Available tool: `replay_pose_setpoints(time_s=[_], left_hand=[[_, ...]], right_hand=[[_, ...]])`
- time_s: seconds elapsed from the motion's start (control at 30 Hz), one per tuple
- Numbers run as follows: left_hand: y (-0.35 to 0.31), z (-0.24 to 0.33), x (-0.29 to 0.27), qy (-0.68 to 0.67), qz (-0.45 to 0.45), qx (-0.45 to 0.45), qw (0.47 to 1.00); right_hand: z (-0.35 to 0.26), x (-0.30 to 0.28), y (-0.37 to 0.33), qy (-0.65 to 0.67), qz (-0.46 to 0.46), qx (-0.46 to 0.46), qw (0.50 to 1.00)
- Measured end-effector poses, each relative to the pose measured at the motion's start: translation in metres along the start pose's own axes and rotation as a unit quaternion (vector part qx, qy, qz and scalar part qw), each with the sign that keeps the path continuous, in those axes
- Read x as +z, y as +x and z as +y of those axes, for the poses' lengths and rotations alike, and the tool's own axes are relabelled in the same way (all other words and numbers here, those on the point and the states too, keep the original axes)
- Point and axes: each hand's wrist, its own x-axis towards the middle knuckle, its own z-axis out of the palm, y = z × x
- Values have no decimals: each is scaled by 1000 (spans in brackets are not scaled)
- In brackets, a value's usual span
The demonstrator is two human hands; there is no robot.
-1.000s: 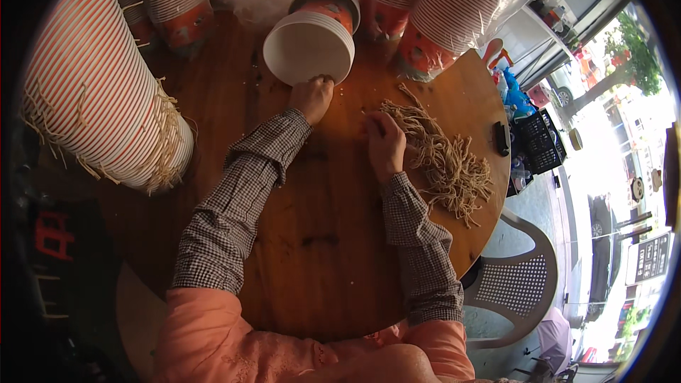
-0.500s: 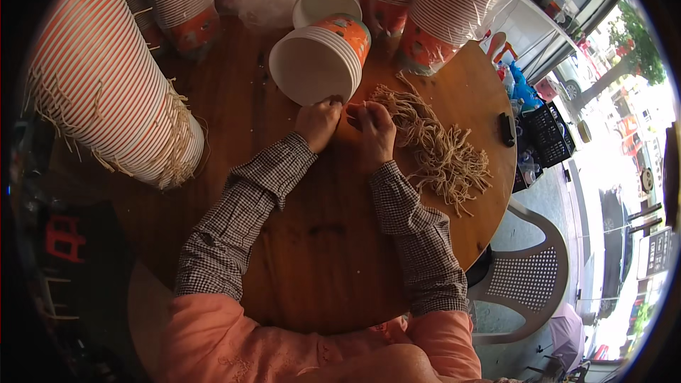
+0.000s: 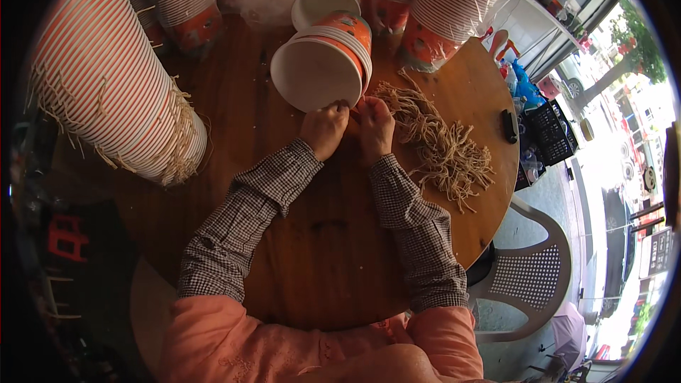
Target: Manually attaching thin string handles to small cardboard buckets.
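A short nested stack of white-lined paper buckets point(image 3: 316, 74), orange outside, lies on its side on the table, mouths toward me. My left hand point(image 3: 325, 131) is closed at the lower edge of the front bucket's rim, its fingertips pinched together. Just to its right, my right hand point(image 3: 376, 128) is also closed in a pinch beside the rims. Fingers hide whatever lies between the fingertips of each hand. Right of my right hand is a loose heap of tan twine pieces point(image 3: 454, 159).
A tall leaning stack of buckets point(image 3: 120, 92) with twine strands on it stands at left. Plastic-wrapped bucket stacks point(image 3: 454, 10) stand at the back, with another white bucket point(image 3: 323, 3) behind the lying ones. A small black object point(image 3: 508, 126) sits near the table's right edge; a plastic chair point(image 3: 528, 276) stands beyond.
The front bucket has slid slightly out from the others, showing an orange band behind its rim. My left hand has shifted a little right and down; my right hand's fingers have moved closer to the rims.
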Motion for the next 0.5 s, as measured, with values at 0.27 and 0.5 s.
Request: replay_pose_setpoints(time_s=[0.27,0.5], left_hand=[[-43,28,-38,-23,12,8,1000],[-64,37,-47,-96,0,7,995]], right_hand=[[25,-12,17,-61,9,-47,997],[22,-37,5,-17,18,-42,999]])
